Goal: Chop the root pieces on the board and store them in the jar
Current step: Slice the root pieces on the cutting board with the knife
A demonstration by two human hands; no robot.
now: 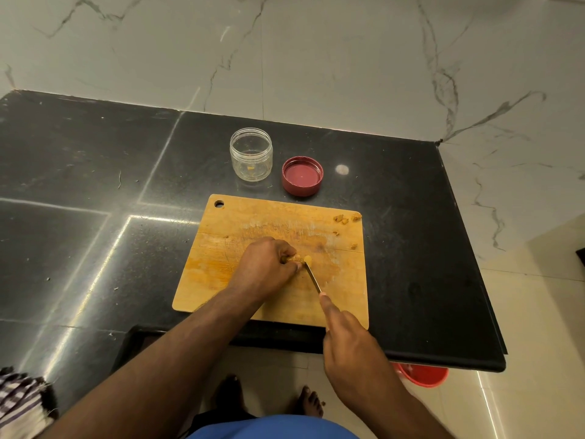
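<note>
Head view: left hand (269, 264) pinches root piece (302, 258) steady on board (221, 248); right hand (348, 337) grips knife (312, 277), finger along spine for control. Jar (251, 154) open nearby, ready.

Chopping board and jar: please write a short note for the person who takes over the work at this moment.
Left hand: pinches the root piece down on the chopping board.
Right hand: holds the knife, forefinger along its back; the blade meets the root piece at the cut end.
Jar: open, upright on the counter beyond the board, only a small yellow bit at the bottom. Its red lid lies inside up, to the right of it.
Done: a few chopped bits lie near the board's far right corner.
Left: finish chopping this piece, move all bits into the jar, close the lid.
</note>
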